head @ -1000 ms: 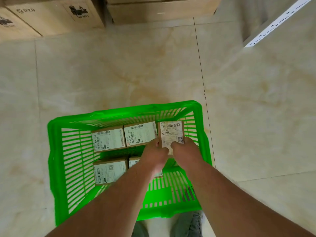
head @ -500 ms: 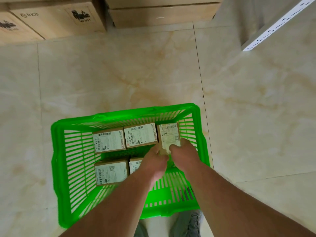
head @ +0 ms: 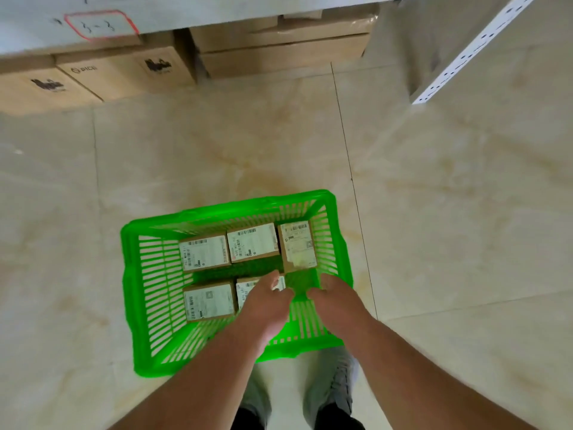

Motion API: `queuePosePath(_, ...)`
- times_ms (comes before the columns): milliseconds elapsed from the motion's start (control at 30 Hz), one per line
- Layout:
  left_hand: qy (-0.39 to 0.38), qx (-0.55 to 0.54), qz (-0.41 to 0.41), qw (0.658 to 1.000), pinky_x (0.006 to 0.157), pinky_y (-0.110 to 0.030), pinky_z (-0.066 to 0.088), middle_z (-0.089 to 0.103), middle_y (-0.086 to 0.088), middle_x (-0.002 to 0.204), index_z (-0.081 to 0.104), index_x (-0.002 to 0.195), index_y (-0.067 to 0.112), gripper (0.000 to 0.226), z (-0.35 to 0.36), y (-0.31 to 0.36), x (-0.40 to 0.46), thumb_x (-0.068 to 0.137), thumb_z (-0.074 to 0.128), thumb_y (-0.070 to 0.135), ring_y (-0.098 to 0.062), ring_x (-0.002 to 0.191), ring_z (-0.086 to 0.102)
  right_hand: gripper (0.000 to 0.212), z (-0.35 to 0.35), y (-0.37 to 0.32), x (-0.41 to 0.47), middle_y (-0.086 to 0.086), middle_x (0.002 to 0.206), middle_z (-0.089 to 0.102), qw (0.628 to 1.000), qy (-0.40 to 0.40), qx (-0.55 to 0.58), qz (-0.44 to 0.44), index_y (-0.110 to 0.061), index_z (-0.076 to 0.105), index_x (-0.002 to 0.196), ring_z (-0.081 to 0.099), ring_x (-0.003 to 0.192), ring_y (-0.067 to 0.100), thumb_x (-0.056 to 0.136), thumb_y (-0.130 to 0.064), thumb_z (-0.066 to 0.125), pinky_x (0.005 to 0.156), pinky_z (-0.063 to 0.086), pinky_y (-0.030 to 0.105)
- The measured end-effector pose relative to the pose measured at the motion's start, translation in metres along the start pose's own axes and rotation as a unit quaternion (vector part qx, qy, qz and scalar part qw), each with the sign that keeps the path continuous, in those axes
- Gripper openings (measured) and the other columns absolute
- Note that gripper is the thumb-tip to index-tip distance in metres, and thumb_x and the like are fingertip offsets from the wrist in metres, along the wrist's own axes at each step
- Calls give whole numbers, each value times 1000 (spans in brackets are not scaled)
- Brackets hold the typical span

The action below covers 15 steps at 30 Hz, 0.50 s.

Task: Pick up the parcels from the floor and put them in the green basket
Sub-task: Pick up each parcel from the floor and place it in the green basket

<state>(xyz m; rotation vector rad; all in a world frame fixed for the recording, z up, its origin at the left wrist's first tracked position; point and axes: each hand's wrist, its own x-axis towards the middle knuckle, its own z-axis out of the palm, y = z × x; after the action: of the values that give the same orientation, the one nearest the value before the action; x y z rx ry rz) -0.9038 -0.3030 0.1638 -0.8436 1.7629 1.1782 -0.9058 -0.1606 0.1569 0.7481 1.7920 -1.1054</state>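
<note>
— What do you have in front of you?

— I'm looking down at the green basket (head: 133, 274) on the tiled floor (head: 217, 150). Five parcels sit in it, labels up. Three line the far wall: the back left parcel (head: 203, 252), the back middle parcel (head: 252, 242), and the back right parcel (head: 298, 245) in the far right corner, turned lengthwise. Nearer me are the front left parcel (head: 209, 301) and the front middle parcel (head: 248, 288), partly hidden under my left hand (head: 266, 305).

— And your hands?

— Both hover over the near right part of the basket, close together. My left hand has loose fingers and grips nothing. My right hand (head: 338, 301) looks relaxed and empty too. Neither touches the back right parcel; there is a gap of green between.

— Anything else?

— Cardboard boxes (head: 124, 72) at the far edge of the floor, a white perforated rail (head: 465, 54) at right.
</note>
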Motion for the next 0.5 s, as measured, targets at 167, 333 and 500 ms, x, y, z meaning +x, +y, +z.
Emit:
queuePosePath(167, 9, 16, 9, 1000, 95, -15, 34, 39, 3, 162, 34, 158, 23, 62, 9, 19, -72, 100, 56, 24, -14, 141, 45, 27, -24, 5, -68, 6, 110, 73, 999, -14, 30, -9, -21, 66, 117, 70, 99, 25, 92, -21, 55, 93, 55, 43)
queuePosePath(333, -24, 32, 46, 998, 104, -25, 41, 47, 0, 157, 38, 157, 21, 61, 27, 35, -124, 99, 57, 22, -18, 137, 50, 21, -46, 15, -120, -1, 102, 75, 996, 21, 78, -26, -29, 72, 104, 71, 94, 19, 91, -26, 56, 88, 53, 39)
queuePosePath(500, -74, 107, 107, 986, 99, -21, 26, 36, 2, 164, 29, 160, 20, 65, 39, 37, -160, 101, 55, 29, -14, 147, 37, 56, -59, 38, -169, 10, 143, 53, 985, 91, 147, 5, -12, 47, 145, 52, 130, 24, 96, -40, 55, 112, 39, 45)
